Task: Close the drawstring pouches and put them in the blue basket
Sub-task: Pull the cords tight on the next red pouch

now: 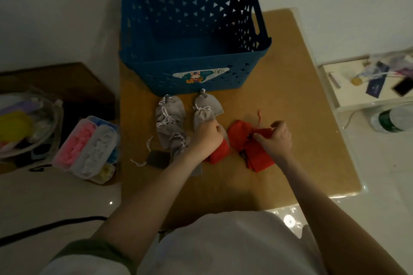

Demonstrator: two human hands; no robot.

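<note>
Two hands work just on the near side of the blue basket [156, 78]. Left hand [207, 137] grips a red pouch [218, 154] by its body. Right hand [277, 138] pinches, seemingly, a second red pouch [257, 152] at its mouth. Recommend steadying the fabric and drawing the red cord [260, 116] fully.

dim light; white wall [55, 6] behind a tan table [290, 118]; white shelf [348, 100] at right

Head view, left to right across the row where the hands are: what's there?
In order: clear bag, compartment box, grey pouches, left hand, right hand, green bottle. Red pouches overlap both hands, omitted.
</note>
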